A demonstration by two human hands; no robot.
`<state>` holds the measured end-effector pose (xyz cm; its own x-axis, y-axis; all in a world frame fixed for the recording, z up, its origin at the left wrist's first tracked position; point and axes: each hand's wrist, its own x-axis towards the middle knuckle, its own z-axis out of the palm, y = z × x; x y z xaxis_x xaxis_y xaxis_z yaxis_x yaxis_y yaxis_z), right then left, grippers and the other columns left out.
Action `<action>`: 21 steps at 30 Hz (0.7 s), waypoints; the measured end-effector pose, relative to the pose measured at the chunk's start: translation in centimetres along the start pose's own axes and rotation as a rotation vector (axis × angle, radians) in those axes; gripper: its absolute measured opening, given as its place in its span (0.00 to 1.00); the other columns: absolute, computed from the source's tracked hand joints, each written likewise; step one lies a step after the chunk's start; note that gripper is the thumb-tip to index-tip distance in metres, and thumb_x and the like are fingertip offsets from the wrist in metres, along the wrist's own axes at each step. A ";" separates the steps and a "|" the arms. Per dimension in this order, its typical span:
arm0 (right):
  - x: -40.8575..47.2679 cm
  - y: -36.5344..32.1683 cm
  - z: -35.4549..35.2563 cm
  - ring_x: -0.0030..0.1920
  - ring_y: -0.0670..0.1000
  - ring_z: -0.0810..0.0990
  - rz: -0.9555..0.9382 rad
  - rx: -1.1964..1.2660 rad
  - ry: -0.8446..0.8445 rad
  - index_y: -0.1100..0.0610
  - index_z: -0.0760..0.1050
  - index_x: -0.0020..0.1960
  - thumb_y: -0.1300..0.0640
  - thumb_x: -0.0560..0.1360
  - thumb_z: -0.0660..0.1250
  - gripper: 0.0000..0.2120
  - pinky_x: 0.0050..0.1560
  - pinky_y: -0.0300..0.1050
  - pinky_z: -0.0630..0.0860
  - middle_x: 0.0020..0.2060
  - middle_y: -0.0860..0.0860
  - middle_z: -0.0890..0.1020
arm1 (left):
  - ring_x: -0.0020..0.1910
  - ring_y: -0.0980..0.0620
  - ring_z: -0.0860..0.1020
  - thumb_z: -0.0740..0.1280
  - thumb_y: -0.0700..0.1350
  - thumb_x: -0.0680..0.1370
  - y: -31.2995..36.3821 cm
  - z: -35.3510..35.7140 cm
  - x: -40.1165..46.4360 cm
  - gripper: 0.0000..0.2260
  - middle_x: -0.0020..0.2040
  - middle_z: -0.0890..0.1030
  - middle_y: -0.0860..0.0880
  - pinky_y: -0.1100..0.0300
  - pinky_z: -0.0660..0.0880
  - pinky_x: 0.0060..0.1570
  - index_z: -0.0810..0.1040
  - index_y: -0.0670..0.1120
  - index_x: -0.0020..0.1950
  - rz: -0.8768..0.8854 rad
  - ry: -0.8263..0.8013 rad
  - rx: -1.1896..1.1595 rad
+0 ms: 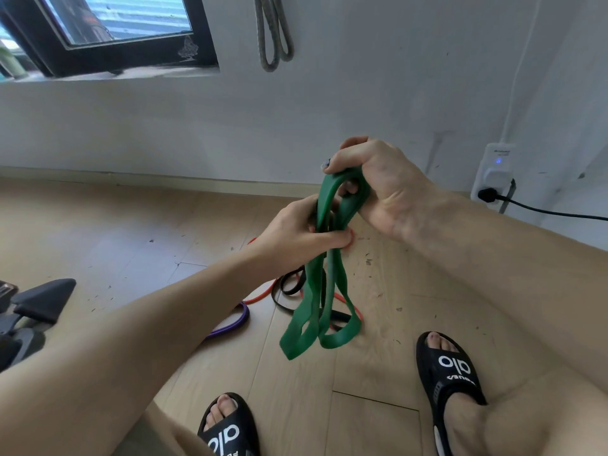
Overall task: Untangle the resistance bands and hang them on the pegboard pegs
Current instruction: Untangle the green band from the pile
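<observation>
The right hand [371, 185] is gripping the top of a wide, flat green rubber resistance band [324, 284], its thumb and curled fingers closing round the uppermost bend of the loop. Just below and to the left, the left hand [302, 232] is pinching the same band's gathered strands, the thumb lying across their front and the fingers curling behind. The two hands are sitting close together, the band running straight from one into the other, all of it held in the air above the pale wooden plank floor [131, 232].

Beneath the left hand the green band is hanging down in several folded loops, twisting over one another, with two rounded ends dangling lowest. It is looking matte and smooth, darker where the layers are overlapping.

Behind and under those loops, more bands are lying on the floor in a heap: a thin red rubber band [260, 296], a narrow black rubber band [289, 287] and a thick purple rubber band [237, 320] curving out to the left. Whether the green one is touching them cannot be told.

On the white wall [362, 93] above, a grey speckled looped band [273, 37] is hanging, its upper end running out of view.
</observation>
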<state>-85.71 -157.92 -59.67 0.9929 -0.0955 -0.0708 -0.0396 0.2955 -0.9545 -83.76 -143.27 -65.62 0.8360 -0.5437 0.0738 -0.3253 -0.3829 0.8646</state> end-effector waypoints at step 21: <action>1.0 -1.9 -1.1 0.29 0.47 0.68 0.120 0.320 0.144 0.57 0.71 0.33 0.72 0.69 0.66 0.12 0.35 0.40 0.73 0.30 0.51 0.72 | 0.41 0.47 0.80 0.76 0.52 0.72 -3.1 -0.3 0.1 0.15 0.42 0.78 0.49 0.48 0.82 0.48 0.77 0.48 0.52 0.011 -0.119 0.094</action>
<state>-84.78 -159.57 -58.27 0.9565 -0.1684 -0.2384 -0.0949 0.5931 -0.7995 -82.51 -141.96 -68.19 0.7760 -0.6304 0.0189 -0.3788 -0.4419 0.8131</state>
